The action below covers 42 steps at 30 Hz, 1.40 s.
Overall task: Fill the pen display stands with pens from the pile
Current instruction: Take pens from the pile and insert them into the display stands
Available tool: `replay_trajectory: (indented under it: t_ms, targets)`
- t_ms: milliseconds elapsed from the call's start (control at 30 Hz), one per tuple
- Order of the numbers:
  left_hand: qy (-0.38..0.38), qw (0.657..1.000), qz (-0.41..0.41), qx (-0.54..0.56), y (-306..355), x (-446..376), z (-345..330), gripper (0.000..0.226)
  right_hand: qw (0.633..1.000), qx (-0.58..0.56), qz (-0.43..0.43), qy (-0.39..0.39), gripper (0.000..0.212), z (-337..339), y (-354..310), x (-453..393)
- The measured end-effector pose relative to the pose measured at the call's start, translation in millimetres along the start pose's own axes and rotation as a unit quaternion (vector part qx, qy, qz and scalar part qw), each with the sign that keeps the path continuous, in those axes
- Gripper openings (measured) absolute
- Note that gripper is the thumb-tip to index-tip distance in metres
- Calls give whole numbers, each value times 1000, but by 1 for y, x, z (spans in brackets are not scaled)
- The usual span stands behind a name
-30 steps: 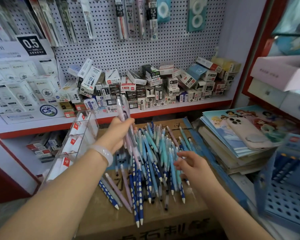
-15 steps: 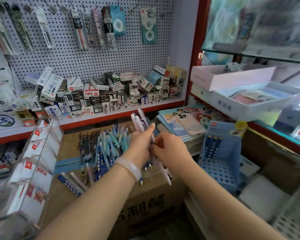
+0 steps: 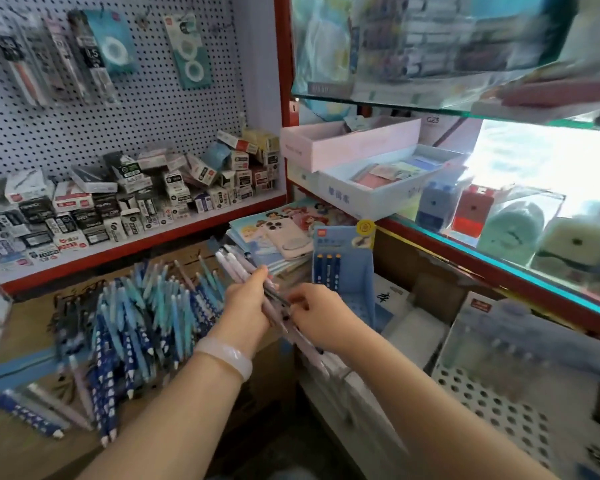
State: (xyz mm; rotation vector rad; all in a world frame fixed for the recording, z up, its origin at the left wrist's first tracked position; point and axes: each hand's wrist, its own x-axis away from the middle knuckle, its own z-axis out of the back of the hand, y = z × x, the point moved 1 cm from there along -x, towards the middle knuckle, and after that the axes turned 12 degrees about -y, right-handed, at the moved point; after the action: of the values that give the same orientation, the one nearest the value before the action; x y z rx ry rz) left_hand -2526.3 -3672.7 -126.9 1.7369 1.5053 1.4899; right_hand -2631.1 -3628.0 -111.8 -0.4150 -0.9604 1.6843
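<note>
1. Since a moment ago the view has swung right: the pegboard [image 3: 125, 109] now sits at the left, and a glass shelf [image 3: 465, 105] and glass counter [image 3: 534, 268] fill the right side.
2. A second ago the left hand held its bundle above the pile while the right hand reached into the pens. Now both hands meet to the right of the pile, just in front of the blue stand.
3. The left hand [image 3: 248, 306], with a pale bangle [image 3: 224, 356] on the wrist, grips a bundle [image 3: 238, 268] of pale pink pens, tilted so the tops point up and to the left.
4. The right hand [image 3: 321, 313] pinches the lower part of that bundle, its fingers curled around the pens.
5. The pile [image 3: 142, 323] of blue, teal and navy pens lies spread on a cardboard box [image 3: 32, 327] to the left of the hands.
6. The blue stand [image 3: 343, 271] stands upright just beyond the right hand, with three pens showing on its front card.
7. A white stand [image 3: 492, 393] with rows of round holes lies at the lower right, blurred.
8. Behind the hands, a pink phone [image 3: 284, 239] rests on a stack of picture books [image 3: 253, 226].
9. Small boxes [image 3: 136, 199] are heaped on the red-edged shelf under the pegboard.
10. Two open trays [image 3: 347, 147] sit on the counter to the right.
</note>
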Motion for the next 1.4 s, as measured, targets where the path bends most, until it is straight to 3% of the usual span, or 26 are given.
replay_trajectory:
  t_ms: [200,267,400,500,600,700,867,933,1167,1400]
  targets:
    - [42,998,-35,3,-18,-11,-13,33,996,8,-66,60,10,33,63,33]
    - [46,997,-48,-38,-27,-9,-19,33,990,-58,-74,106,11,49,83,42]
    - [-29,996,-59,-61,-51,-8,-35,31,950,-220,-70,209,17,66,106,53]
    - [-91,993,-51,-52,-61,-9,-47,28,928,-284,-49,237,14,73,110,56]
    - [-131,986,-54,-85,-68,-7,-55,25,924,-276,-31,264,8,87,110,63]
    - [-168,979,-39,-112,-77,-1,-60,21,937,-190,-51,288,14,98,114,74]
    - [-245,943,-6,-227,-91,0,-61,6,938,-100,-63,326,10,90,123,81]
    - [-241,930,-13,-276,-96,2,-64,8,934,-115,-81,328,14,75,130,78]
    - [-239,840,-29,-485,-115,12,-70,12,934,-101,-104,326,7,14,162,55]
    - [-260,815,-10,-517,-114,16,-63,15,925,-181,-82,325,8,17,170,48]
